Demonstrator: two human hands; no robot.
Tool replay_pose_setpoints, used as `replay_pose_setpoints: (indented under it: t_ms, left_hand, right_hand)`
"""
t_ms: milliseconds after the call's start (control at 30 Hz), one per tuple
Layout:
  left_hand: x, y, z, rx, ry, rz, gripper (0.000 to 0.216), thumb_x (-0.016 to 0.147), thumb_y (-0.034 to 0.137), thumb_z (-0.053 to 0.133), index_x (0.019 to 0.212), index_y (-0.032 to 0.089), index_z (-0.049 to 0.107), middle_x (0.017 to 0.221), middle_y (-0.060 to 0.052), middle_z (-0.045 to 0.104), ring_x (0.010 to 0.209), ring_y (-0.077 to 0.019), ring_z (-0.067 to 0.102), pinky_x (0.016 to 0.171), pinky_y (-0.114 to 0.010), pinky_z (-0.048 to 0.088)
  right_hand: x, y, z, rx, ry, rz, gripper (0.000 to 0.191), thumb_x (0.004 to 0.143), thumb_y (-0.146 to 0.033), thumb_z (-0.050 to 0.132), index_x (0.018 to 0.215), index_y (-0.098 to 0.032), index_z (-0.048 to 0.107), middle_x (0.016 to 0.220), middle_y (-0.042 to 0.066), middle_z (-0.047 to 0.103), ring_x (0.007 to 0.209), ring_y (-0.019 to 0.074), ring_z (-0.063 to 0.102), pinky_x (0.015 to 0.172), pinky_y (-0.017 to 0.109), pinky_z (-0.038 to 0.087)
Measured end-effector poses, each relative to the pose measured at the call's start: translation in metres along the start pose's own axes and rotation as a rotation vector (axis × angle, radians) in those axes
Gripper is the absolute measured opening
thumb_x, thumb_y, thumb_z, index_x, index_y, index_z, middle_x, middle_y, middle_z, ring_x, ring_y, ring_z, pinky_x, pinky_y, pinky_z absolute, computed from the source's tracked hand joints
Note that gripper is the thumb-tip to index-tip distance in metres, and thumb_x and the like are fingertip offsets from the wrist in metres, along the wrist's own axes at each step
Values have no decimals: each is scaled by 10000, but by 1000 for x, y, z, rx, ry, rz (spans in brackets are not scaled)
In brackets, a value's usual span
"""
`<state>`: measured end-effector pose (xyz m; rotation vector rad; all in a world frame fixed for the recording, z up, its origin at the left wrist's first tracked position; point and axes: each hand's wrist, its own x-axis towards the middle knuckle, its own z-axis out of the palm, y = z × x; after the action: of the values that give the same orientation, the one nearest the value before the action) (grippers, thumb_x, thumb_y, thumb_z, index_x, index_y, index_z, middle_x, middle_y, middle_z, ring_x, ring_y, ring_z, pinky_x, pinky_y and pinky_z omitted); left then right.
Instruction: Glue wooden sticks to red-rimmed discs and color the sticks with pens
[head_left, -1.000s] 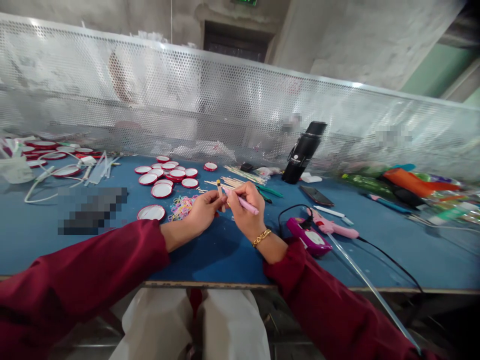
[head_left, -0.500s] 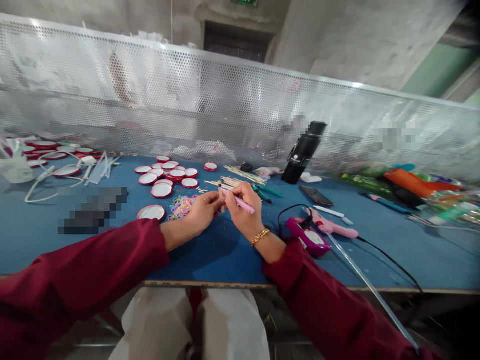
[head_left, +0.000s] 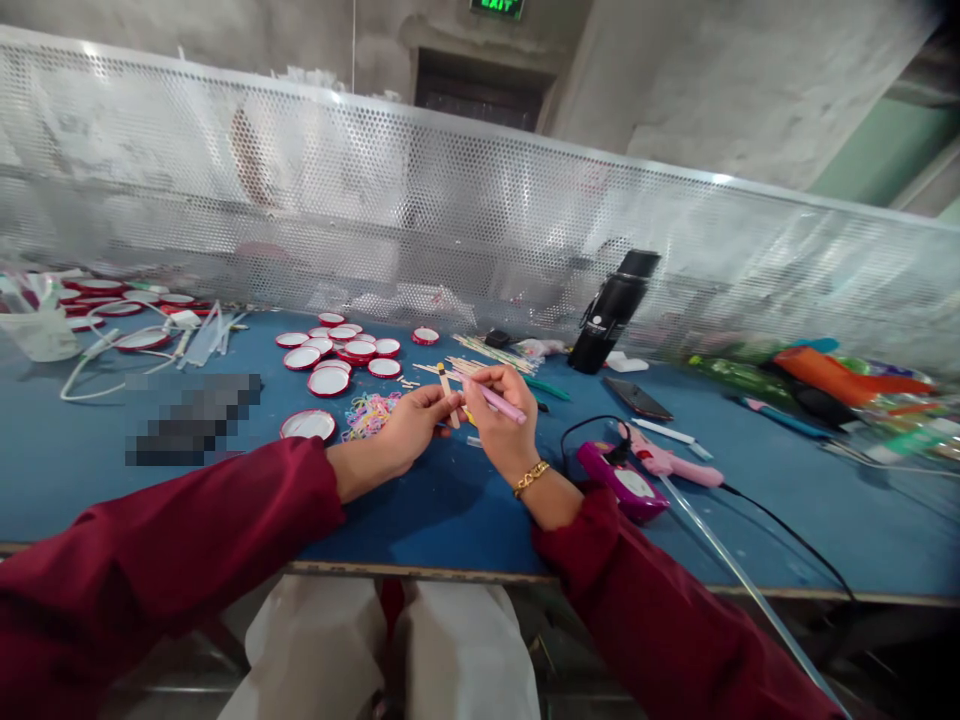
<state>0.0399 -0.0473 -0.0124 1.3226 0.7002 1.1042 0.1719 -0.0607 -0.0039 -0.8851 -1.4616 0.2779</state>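
Note:
Pinched upright in the fingers of my left hand (head_left: 405, 432) is a short flat wooden stick (head_left: 447, 393) with a yellow and dark band near its top. My right hand (head_left: 508, 432) grips a pink pen (head_left: 501, 403), its front end close to the stick; whether they touch I cannot tell. A pile of small coloured rubber bands (head_left: 367, 414) lies just behind my left hand. Beyond both hands is a heap of thin wooden sticks (head_left: 491, 350). A white-faced, red-rimmed jar lid (head_left: 308, 424) lies left of the bands.
More jar lids (head_left: 328, 380) lie at centre left. A black bottle (head_left: 611, 312) stands at the back. To the right are a purple power socket (head_left: 626, 485), a pink glue gun (head_left: 679, 465), its cord and a phone (head_left: 637, 397). A perforated metal screen (head_left: 480, 210) closes the back.
My right hand has drawn slightly right, away from the left, with the pen. More of the wooden stick now shows. The whole view has shifted a little.

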Motion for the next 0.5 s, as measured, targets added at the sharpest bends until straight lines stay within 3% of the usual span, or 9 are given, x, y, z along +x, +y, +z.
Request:
replay_pose_setpoints:
  t_ms: [200, 333, 500]
  left_hand:
    - [-1, 2, 0, -6, -18, 4, 310, 775, 463, 645, 751, 157, 597, 760, -16, 599, 642, -91, 493, 558, -196, 377]
    - [-1, 2, 0, 14, -2, -6, 327, 759, 470, 660, 758, 150, 599, 757, -19, 605, 651, -94, 510, 568, -198, 383]
    - [2, -3, -1, 28, -5, 30, 361, 745, 512, 658, 762, 158, 594, 748, -7, 589, 640, -96, 487, 565, -209, 386]
  right_hand:
    - [2, 1, -3, -48, -6, -27, 117, 824, -334, 656, 862, -224, 652, 836, 15, 663, 702, 152, 622, 665, 311, 520]
    - [0, -2, -4, -95, -39, -54, 158, 876, -341, 578, 814, -215, 651, 781, 11, 648, 727, 153, 611, 707, 312, 505]
    - [-3, -5, -1, -78, -45, -7, 214, 850, -292, 592, 1050, -220, 563, 719, -24, 629, 590, 128, 590, 607, 283, 490]
